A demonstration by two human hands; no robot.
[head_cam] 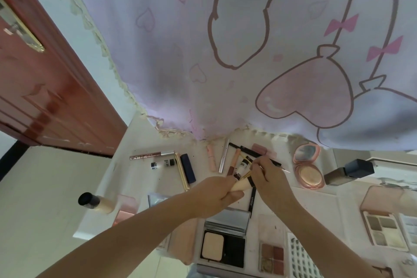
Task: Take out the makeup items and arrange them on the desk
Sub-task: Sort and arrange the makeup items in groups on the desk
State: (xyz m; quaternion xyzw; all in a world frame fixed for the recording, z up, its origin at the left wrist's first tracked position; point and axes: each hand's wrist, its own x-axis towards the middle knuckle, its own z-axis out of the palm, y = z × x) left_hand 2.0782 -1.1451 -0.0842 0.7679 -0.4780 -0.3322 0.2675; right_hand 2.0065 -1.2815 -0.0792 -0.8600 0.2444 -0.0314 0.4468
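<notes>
Setting: a pale desk [140, 133] set against a hanging curtain [225, 52] printed with pink hearts and bows; a red-brown door [45, 88] stands to the left.

Laid out on the desk: a foundation bottle [97, 201] with black cap, lying near the left edge; a navy tube [188, 168] beside a gold stick [182, 171]; a round pink compact [308, 166], open, mirror up; a square powder compact [223, 240], open, near the front; an eyeshadow palette [381, 228] at right; a dark-capped bottle [349, 171] lying on its side.

In hand: the left hand [216, 196] has its fingers wrapped round a cream brush handle [239, 185], seemingly with other slim items; the right hand [268, 175] pinches a thin liner pencil [279, 166] above a cluster of tubes [241, 165] at mid-desk.

Handling, as judged — brush and pencils look light, stiff and smooth, apt to roll once set down; best taken mid-shaft and laid flat, parallel to their neighbours. Open compacts look fragile at the hinge and the pressed powder.

Not legible: how many items the left hand holds — its fingers cover them; labels on the tubes; the brush head. The right and front margins are cut off, and no bag or pouch can be made out.
</notes>
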